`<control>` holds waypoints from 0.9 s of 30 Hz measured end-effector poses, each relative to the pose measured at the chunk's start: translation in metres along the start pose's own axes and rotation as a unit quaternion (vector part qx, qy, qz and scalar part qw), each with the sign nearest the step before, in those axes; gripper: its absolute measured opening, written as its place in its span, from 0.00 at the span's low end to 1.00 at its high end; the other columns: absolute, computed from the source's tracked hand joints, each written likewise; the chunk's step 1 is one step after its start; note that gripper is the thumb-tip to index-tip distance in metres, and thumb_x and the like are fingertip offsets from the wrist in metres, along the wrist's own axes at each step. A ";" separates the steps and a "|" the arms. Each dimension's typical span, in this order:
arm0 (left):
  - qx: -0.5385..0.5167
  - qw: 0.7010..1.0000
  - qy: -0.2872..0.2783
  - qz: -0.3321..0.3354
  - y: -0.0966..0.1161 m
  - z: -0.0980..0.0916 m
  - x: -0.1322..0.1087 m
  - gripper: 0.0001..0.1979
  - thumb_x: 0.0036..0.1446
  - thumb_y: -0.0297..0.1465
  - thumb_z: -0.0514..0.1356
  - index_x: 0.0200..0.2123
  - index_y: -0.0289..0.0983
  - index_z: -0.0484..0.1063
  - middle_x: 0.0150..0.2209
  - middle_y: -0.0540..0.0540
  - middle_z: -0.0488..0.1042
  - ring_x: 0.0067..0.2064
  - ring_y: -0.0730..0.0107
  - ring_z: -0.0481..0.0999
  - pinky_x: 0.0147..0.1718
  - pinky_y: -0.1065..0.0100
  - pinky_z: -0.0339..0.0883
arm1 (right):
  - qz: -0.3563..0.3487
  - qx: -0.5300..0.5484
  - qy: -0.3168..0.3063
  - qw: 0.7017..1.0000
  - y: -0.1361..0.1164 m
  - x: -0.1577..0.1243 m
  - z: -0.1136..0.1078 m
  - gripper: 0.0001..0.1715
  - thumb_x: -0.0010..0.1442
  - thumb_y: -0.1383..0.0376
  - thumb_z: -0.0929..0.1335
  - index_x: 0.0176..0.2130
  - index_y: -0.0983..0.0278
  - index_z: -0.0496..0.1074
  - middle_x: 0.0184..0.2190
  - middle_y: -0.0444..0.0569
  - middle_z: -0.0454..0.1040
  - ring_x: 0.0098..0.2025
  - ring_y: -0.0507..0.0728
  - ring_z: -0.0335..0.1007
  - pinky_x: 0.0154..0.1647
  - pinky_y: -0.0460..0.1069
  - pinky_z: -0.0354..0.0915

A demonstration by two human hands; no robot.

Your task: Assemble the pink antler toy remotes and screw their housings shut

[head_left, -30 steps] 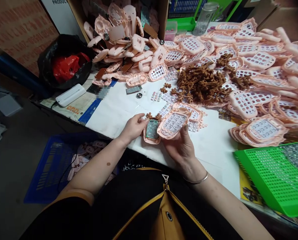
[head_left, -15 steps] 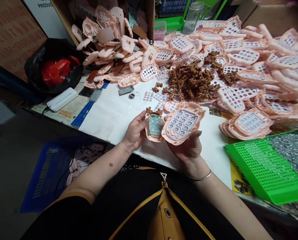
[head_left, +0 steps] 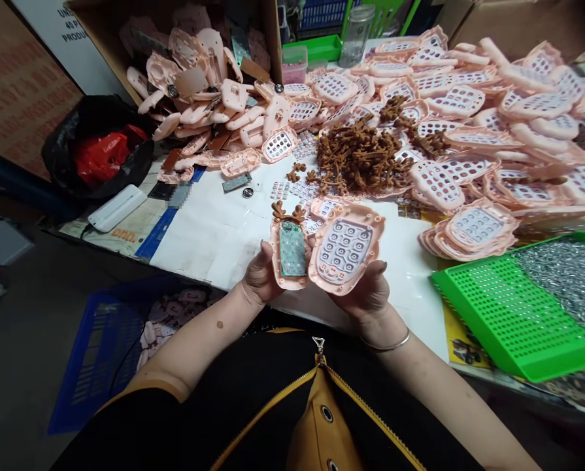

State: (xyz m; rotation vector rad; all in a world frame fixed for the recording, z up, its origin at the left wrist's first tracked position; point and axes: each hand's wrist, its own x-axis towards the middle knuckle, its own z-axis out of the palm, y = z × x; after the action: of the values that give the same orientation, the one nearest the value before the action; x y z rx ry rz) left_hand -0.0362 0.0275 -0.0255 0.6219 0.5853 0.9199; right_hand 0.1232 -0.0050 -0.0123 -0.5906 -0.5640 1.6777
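A: Where was the piece in hand?

B: Just over the table's near edge. A pink board shell (head_left: 292,284) lay open side up with a green circuit board (head_left: 293,252) inside and brown antlers (head_left: 278,210) at its far end. The left hand (head_left: 261,278) had its grip closed round the side of it, thumb on the rim.

A: And the right hand (head_left: 370,294)?

B: Its grip was clasped on the keypad shell (head_left: 334,285), tilted inner face up, right beside the other.

A: What was the table (head_left: 201,226) like?

B: Covered in white sheeting. A small round part (head_left: 248,192) sat beyond the hands, then a heap of brown antler pieces (head_left: 365,160). To the right were a stack of shells (head_left: 478,226) and a green tray (head_left: 498,320) with silvery bits (head_left: 561,275), perhaps screws, though too small to tell.

A: Farther out?

B: Loose pink shells (head_left: 453,101) sprawled over the far right. More spilled from a cardboard box (head_left: 100,39) at the far left, near a black bag (head_left: 66,131) showing red plastic (head_left: 106,157). A glass jar (head_left: 357,36) stood at the back, and a blue crate (head_left: 81,366) sat below, on the dim floor.
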 end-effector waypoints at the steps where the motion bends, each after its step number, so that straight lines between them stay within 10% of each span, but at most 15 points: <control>1: 0.001 1.000 0.001 0.011 0.001 -0.001 0.000 0.45 0.35 0.62 0.67 0.51 0.39 0.71 0.53 0.37 0.74 0.63 0.37 0.64 0.55 0.45 0.66 | -0.005 0.002 0.000 1.000 -0.001 -0.001 0.000 0.42 0.34 0.39 0.78 0.45 0.57 0.75 0.45 0.52 0.79 0.47 0.65 0.76 0.57 0.65 0.68; 27: 0.029 0.999 0.018 -0.021 0.013 -0.005 -0.012 0.43 0.36 0.48 0.75 0.55 0.40 0.68 0.59 0.36 0.70 0.61 0.41 0.68 0.58 0.47 0.64 | 0.035 -0.021 -0.007 0.999 0.013 -0.009 -0.017 0.34 0.47 0.54 0.78 0.51 0.60 0.72 0.48 0.51 0.79 0.47 0.61 0.78 0.55 0.58 0.70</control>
State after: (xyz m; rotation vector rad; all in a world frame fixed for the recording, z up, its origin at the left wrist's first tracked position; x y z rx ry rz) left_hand -0.0527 0.0247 -0.0173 0.6436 0.6567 0.8791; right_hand 0.1263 -0.0150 -0.0323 -0.6356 -0.5945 1.7403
